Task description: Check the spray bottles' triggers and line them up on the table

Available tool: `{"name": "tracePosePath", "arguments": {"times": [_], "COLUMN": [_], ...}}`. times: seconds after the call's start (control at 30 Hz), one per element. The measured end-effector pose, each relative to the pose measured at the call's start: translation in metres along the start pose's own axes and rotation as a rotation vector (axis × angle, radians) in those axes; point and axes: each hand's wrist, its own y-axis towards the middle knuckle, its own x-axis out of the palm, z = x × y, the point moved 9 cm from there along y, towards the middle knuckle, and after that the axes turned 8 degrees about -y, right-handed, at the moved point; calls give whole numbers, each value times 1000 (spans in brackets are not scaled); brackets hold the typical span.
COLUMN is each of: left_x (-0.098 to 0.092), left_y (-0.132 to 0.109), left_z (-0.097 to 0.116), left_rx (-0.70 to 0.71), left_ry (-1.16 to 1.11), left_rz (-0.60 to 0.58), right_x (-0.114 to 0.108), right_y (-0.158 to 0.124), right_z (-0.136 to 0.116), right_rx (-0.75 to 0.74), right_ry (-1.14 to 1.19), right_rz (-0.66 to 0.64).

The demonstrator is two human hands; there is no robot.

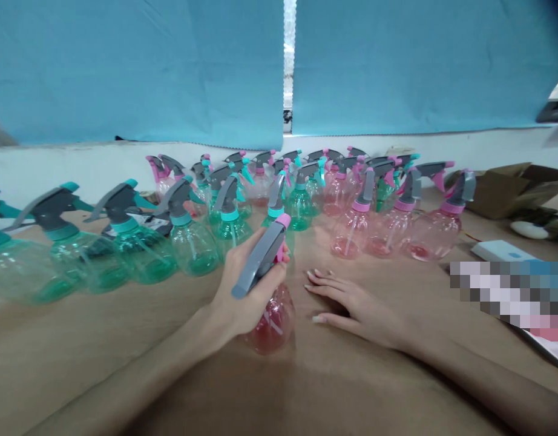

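Note:
My left hand is wrapped round the neck of a pink spray bottle with a grey and pink trigger head, in the middle of the table. Its fingers partly hide the collar and trigger. To the right, my right hand lies palm down on the table, fingers spread and holding nothing. Beyond it stand three pink spray bottles in a short row. A line of green spray bottles with grey and teal heads runs from the left edge to just behind my left hand.
More pink and green spray bottles crowd the back of the table. On the right are a brown cardboard box, a white box and a blurred-out flat item. Blue curtains hang behind.

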Motion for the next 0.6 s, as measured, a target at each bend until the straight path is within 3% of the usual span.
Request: {"name": "tracePosePath", "arguments": {"times": [0.2, 0.6], "left_x": [-5, 0], "left_y": [0, -3], "left_z": [-3, -4], "left_rx": [8, 21], "left_ry": [74, 27], "left_rz": [98, 86], "right_x": [0, 3], "right_y": [0, 0], "right_z": [1, 2], "right_rx": [5, 7], "right_ry": [5, 1], "right_rz": [10, -13]}}
